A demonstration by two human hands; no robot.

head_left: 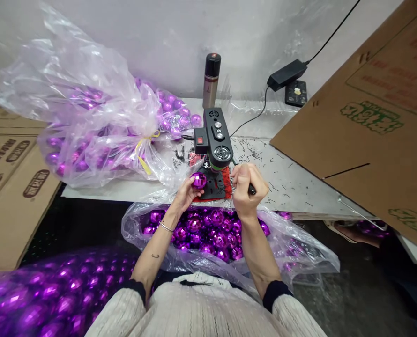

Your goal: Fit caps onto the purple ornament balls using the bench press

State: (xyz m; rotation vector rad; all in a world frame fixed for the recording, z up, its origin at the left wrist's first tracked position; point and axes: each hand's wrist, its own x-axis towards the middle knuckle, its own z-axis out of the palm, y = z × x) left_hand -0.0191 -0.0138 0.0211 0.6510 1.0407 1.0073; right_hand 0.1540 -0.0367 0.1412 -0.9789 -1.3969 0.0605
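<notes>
In the head view, my left hand (185,194) is closed around a shiny purple faceted ball (199,180), at the front left of a small black bench drill press (218,138). My right hand (249,185) is wrapped round the black-tipped lever handle (252,189) on the machine's right side. The tool end under the machine's head is mostly hidden. Beneath the machine lies a black base plate (213,187) on a red mat (227,180). Below my hands, an open clear plastic bag (131,224) holds many purple faceted balls (217,229).
A tied bag (99,150) of purple balls stands left on the table (89,191). Behind the machine is a spray can (212,79). A power adapter (287,74) hangs at the wall. Cardboard boxes (352,117) flank the right; flattened cardboard (15,187) lies left. Thin black scraps (282,173) litter the tabletop.
</notes>
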